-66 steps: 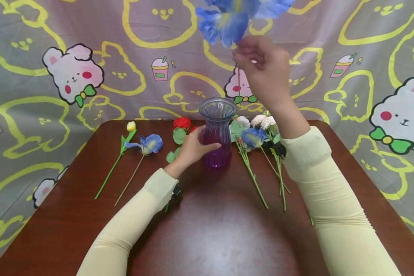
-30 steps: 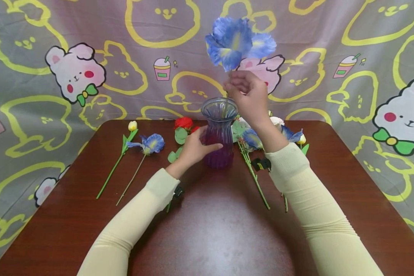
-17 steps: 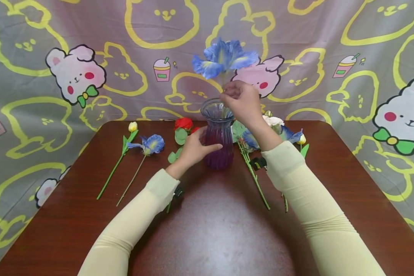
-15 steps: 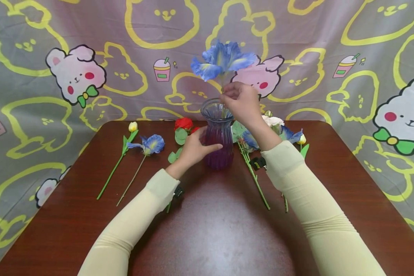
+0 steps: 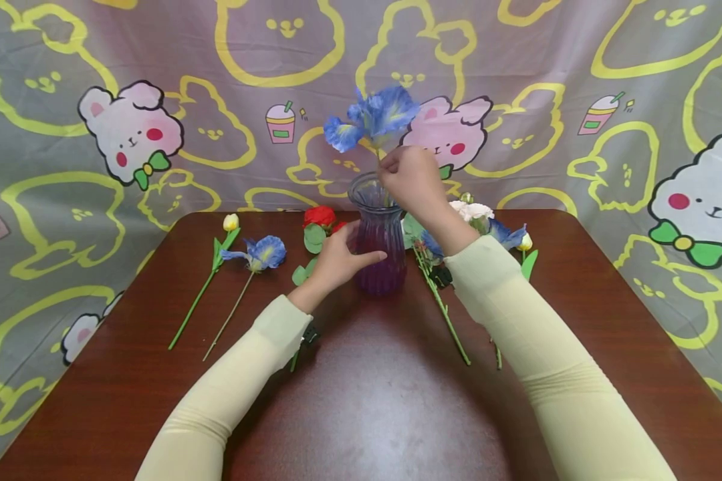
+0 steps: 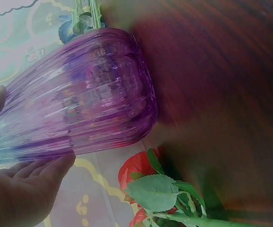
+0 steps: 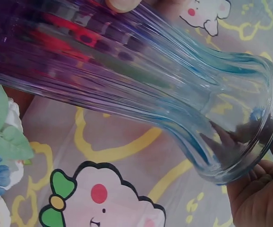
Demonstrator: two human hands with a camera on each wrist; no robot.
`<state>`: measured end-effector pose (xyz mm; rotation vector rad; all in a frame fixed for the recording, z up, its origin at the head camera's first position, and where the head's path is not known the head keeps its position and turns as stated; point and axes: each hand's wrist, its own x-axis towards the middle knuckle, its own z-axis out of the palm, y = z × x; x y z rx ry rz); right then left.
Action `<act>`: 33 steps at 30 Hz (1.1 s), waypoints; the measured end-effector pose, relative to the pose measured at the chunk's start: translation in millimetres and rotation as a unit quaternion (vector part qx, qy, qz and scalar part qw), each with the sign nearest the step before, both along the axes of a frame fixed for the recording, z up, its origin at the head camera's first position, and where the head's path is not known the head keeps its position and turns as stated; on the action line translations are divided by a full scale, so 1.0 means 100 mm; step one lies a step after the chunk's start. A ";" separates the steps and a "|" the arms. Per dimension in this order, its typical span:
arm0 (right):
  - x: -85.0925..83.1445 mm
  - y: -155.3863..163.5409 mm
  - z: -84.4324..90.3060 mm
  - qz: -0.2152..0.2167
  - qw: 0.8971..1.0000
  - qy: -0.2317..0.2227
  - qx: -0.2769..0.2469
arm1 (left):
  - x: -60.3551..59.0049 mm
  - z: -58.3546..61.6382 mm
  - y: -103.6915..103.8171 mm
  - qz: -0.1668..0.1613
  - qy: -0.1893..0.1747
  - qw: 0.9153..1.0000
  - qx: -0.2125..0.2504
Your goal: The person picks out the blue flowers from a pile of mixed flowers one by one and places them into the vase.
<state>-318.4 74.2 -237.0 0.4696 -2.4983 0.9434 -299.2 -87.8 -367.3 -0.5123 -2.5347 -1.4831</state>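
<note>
Two hands work at frame centre: your left hand (image 5: 335,262) grips the purple vase (image 5: 380,234); your right hand (image 5: 410,179) pinches the blue flower (image 5: 373,118) stem above its mouth. Insertion appears underway; next, lower the stem straight and release.

Both arms in pale yellow sleeves stretch forward. The left hand (image 5: 335,262) sits low, fingers loosely curved with the thumb pointing right. The right hand (image 5: 410,180) is raised above and right of it, wrist bent, fingertips in a pinching grip.
</note>
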 end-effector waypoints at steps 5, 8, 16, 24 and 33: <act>-0.01 -0.04 0.02 0.004 0.999 -0.014 0.048 | 0.00 0.00 0.00 0.000 0.000 1.000 0.003; -0.02 -0.06 0.03 0.006 0.998 -0.028 0.060 | 0.00 0.00 0.00 -0.001 -0.004 1.000 0.003; -0.06 -0.14 0.08 -0.031 0.990 -0.078 0.115 | 0.00 0.00 0.00 -0.003 -0.006 1.000 0.003; -0.08 -0.19 0.09 -0.049 0.983 -0.103 0.147 | 0.00 0.01 0.01 0.001 -0.004 1.000 0.000; -0.08 -0.19 0.10 -0.056 0.974 -0.107 0.193 | 0.00 0.00 0.00 0.004 -0.007 1.000 -0.006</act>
